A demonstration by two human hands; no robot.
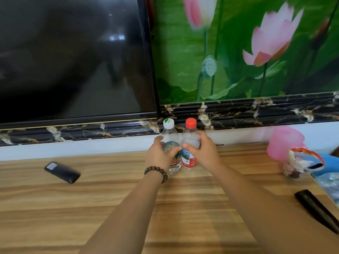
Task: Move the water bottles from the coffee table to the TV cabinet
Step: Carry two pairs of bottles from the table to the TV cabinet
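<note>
Two clear water bottles stand upright and side by side on the wooden TV cabinet top (91,198), near its back edge. The white-capped bottle (170,136) is on the left, and my left hand (159,154), with a bead bracelet at the wrist, is wrapped around its body. The red-capped bottle (190,136), with a red label, is on the right and my right hand (203,151) grips its middle. The two bottles touch or nearly touch, and their bases rest on the wood.
A black remote (62,172) lies to the left. The TV screen (73,55) hangs behind, above a marble ledge (256,110). At the right are a pink plastic cup (284,142), a small jar with a red-white ribbon (300,162), a blue item (324,165) and a long black object (317,209).
</note>
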